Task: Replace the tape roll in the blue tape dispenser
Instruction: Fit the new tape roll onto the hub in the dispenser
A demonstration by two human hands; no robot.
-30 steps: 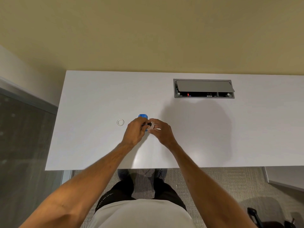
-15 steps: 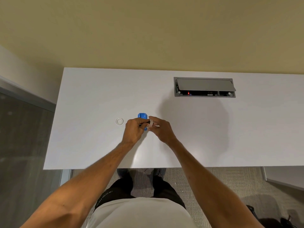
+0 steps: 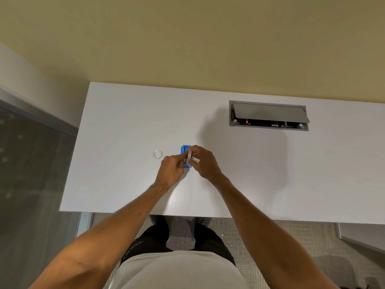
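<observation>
The blue tape dispenser [image 3: 184,150] stands on the white desk [image 3: 116,176], partly hidden under my fingers. My right hand [image 3: 205,162] pinches a whitish tape roll [image 3: 189,155] on edge right over the dispenser. My left hand [image 3: 171,172] has its fingertips pressed against the roll and the dispenser's near end. I cannot tell whether the left fingers grip the roll or the dispenser. A small clear ring [image 3: 157,154], an empty tape core, lies flat on the desk to the left of the dispenser.
A grey cable hatch [image 3: 268,116] with its lid tilted open is set into the desk at the back right. The desk's left edge borders a dark glass panel [image 3: 31,184]. The near desk edge runs just in front of my torso.
Both hands stayed over the dispenser. The tape roll in my right hand has turned more upright and sits closer over the dispenser's middle.
</observation>
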